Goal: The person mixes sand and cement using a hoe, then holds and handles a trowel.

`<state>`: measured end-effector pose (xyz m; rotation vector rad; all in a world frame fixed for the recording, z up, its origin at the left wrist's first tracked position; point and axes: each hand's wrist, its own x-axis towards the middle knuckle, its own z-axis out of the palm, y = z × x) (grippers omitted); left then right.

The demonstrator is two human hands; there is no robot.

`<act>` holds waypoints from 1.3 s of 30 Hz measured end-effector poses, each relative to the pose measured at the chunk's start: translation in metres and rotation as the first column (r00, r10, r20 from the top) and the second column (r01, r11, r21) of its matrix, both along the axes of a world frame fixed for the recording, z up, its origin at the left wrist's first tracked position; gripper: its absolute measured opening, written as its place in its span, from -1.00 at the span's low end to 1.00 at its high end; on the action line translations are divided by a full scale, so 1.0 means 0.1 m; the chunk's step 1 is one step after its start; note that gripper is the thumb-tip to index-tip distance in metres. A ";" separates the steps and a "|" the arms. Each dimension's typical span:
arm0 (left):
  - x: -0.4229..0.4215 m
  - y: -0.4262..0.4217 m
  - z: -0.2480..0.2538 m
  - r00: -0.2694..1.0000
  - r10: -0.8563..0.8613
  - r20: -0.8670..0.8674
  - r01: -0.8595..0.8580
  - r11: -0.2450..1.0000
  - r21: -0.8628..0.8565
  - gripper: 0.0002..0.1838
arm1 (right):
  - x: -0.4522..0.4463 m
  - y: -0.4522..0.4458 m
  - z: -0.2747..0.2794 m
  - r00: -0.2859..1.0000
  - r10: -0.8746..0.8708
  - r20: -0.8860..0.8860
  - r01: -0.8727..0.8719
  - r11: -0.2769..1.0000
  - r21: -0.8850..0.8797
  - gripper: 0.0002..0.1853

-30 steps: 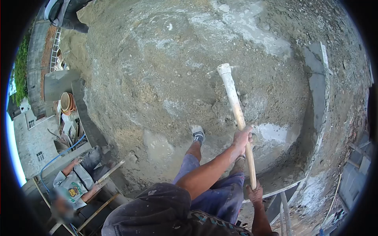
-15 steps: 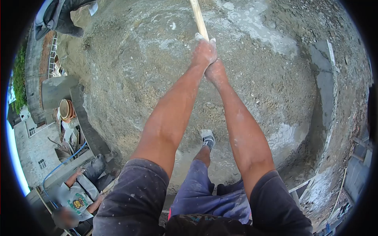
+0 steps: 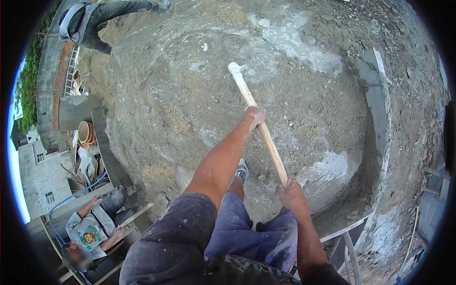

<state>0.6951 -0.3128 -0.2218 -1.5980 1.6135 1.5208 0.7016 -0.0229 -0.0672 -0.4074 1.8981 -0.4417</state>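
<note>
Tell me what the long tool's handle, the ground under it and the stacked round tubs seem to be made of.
Handle: likely bare wood, pale tan and fairly smooth, with whitish residue toward its far end.
Ground: seemingly earth or sandy gravel, rough and matte, with small stones showing.
Stacked round tubs: orange-brown; perhaps plastic, but too small to tell.

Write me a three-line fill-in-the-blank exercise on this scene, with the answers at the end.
1. The right hand grips the handle near its bare end; the ____ hand grips it nearer the whitish end.
2. The long hose at the picture's left is coloured ____.
3. Counting the person at lower left, ____ people besides the camera wearer are in view.

Answers: left; blue; two
</note>
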 end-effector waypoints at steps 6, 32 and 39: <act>0.43 1.80 -0.22 0.641 0.767 0.020 -0.691 0.566 0.450 -0.77 | 0.61 1.75 -0.12 0.998 -0.017 -0.066 0.024 0.994 0.108 -0.47; -0.46 -3.67 -1.38 0.650 -0.631 0.423 0.710 0.306 -0.634 -0.64 | -0.30 -5.22 -2.58 0.911 -0.347 0.223 0.412 0.728 -0.548 -0.66; -0.64 -3.52 -1.01 0.532 -0.632 0.564 0.845 0.356 -0.399 -0.70 | 0.18 -4.76 -2.30 0.856 -0.465 0.226 0.514 0.811 -0.278 -0.64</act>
